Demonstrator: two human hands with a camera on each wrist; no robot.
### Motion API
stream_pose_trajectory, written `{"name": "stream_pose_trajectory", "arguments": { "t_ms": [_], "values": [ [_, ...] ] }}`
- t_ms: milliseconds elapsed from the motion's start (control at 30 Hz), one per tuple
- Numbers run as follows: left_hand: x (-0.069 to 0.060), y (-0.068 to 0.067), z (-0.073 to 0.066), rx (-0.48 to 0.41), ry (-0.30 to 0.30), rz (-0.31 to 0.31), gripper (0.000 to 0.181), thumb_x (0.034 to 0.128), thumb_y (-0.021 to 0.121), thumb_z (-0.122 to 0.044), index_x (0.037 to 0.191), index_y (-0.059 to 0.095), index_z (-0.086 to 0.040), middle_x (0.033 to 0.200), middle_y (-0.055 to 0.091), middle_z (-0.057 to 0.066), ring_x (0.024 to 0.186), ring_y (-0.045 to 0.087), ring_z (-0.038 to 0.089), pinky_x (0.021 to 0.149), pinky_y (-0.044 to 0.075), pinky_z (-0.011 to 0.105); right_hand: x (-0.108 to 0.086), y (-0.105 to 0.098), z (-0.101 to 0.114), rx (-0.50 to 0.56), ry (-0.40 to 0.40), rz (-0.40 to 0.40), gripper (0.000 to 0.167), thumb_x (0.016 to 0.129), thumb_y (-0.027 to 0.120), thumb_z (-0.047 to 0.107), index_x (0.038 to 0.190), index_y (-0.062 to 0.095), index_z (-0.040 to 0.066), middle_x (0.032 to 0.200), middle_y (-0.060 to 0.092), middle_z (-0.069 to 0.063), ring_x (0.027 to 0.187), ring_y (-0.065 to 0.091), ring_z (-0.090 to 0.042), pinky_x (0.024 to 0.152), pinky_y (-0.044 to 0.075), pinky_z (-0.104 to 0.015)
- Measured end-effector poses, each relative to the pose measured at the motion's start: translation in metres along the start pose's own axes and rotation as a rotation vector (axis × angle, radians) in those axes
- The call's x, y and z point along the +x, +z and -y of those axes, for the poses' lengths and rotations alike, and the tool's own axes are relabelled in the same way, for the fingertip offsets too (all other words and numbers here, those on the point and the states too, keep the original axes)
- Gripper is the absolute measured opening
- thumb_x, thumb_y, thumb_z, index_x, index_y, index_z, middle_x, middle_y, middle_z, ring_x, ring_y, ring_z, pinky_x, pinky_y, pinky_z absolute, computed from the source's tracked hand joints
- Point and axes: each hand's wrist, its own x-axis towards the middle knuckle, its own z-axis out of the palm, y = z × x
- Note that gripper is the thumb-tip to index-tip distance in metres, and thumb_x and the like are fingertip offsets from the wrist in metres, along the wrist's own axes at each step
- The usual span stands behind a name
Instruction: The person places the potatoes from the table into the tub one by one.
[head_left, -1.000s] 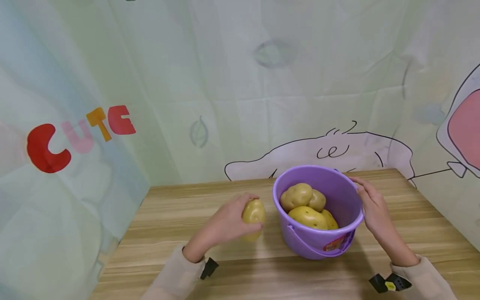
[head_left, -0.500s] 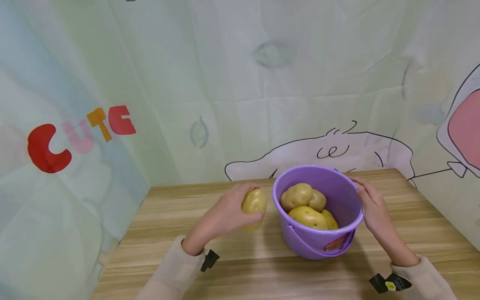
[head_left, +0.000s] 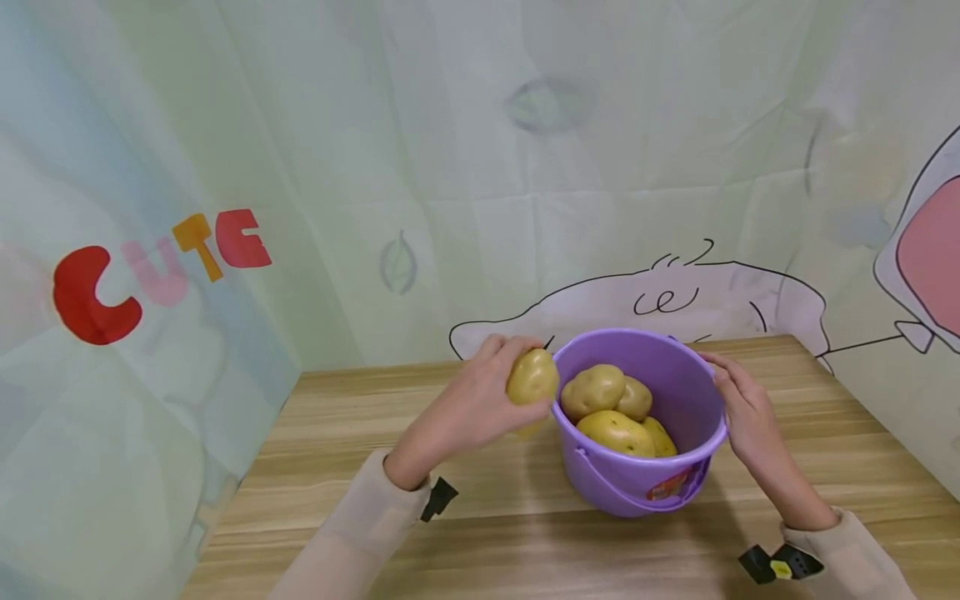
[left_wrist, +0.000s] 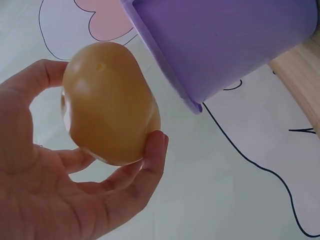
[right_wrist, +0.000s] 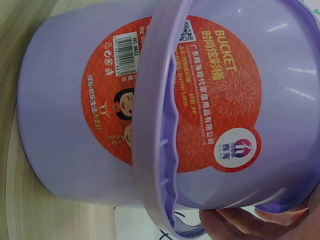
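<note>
My left hand (head_left: 476,404) grips a yellow potato (head_left: 533,377) between thumb and fingers, raised above the table just left of the bucket's rim. The left wrist view shows this smooth potato (left_wrist: 107,102) apart from the bucket's edge. A purple bucket (head_left: 600,492) stands upright with several potatoes (head_left: 617,433) inside. At its right side, my right hand (head_left: 753,421) holds the rim. In the right wrist view, a few of its fingers (right_wrist: 240,222) lie against the bucket's side; the rest are out of sight.
The bucket's purple handle (right_wrist: 155,125) hangs down over a red label (right_wrist: 215,100) on the front. All stands on a wood-grain table (head_left: 330,467). A printed cloth backdrop (head_left: 465,183) rises behind the table's far edge.
My left hand has lifted the potato up and moved it right, closer to the bucket's rim. The right hand and the bucket have stayed in place.
</note>
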Motion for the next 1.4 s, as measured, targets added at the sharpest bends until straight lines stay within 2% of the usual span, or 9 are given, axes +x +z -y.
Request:
{"name": "stream_pose_trajectory", "arguments": {
  "t_ms": [300, 667, 933, 1200, 1400],
  "values": [
    [0.015, 0.003, -0.013, -0.054, 0.031, 0.021, 0.066, 0.0844, 0.073, -0.043, 0.142, 0.049, -0.024, 0.125, 0.047, -0.001, 0.095, 0.055, 0.014, 0.072, 0.053, 0.029, 0.000, 0.000, 0.000, 0.002, -0.001, 0.000, 0.043, 0.110, 0.032, 0.020, 0.139, 0.051, -0.004, 0.133, 0.054, -0.026, 0.100, 0.053, 0.005, 0.079, 0.045, -0.012],
    [0.031, 0.025, -0.023, -0.123, 0.071, 0.047, 0.067, 0.0857, 0.074, -0.044, 0.143, 0.049, -0.021, 0.126, 0.046, 0.003, 0.098, 0.056, 0.016, 0.074, 0.053, 0.026, 0.000, 0.000, 0.001, -0.006, -0.004, -0.007, 0.043, 0.110, 0.033, 0.021, 0.139, 0.051, -0.005, 0.131, 0.055, -0.027, 0.099, 0.052, 0.006, 0.079, 0.043, -0.012],
    [0.039, 0.038, -0.027, -0.101, 0.089, 0.053, 0.068, 0.0866, 0.074, -0.046, 0.143, 0.048, -0.020, 0.125, 0.046, 0.005, 0.094, 0.056, 0.015, 0.070, 0.053, 0.024, 0.000, 0.000, 0.001, -0.007, -0.002, -0.011, 0.043, 0.109, 0.032, 0.020, 0.138, 0.051, -0.006, 0.131, 0.056, -0.027, 0.101, 0.051, 0.006, 0.080, 0.042, -0.011],
    [0.044, 0.047, -0.030, -0.077, 0.061, 0.035, 0.069, 0.0869, 0.072, -0.049, 0.144, 0.047, -0.019, 0.121, 0.047, 0.006, 0.088, 0.057, 0.015, 0.066, 0.052, 0.023, 0.001, 0.000, 0.001, -0.009, -0.004, -0.011, 0.043, 0.110, 0.033, 0.021, 0.138, 0.052, -0.005, 0.132, 0.056, -0.027, 0.103, 0.048, 0.008, 0.081, 0.040, -0.010],
    [0.045, 0.048, -0.030, -0.038, 0.081, 0.060, 0.065, 0.0900, 0.069, -0.047, 0.144, 0.048, -0.017, 0.122, 0.048, 0.007, 0.095, 0.052, 0.015, 0.076, 0.050, 0.026, 0.001, 0.001, 0.001, -0.017, -0.004, -0.021, 0.042, 0.109, 0.033, 0.021, 0.138, 0.053, -0.004, 0.130, 0.057, -0.028, 0.099, 0.051, 0.008, 0.079, 0.043, -0.011]
  ]
}}
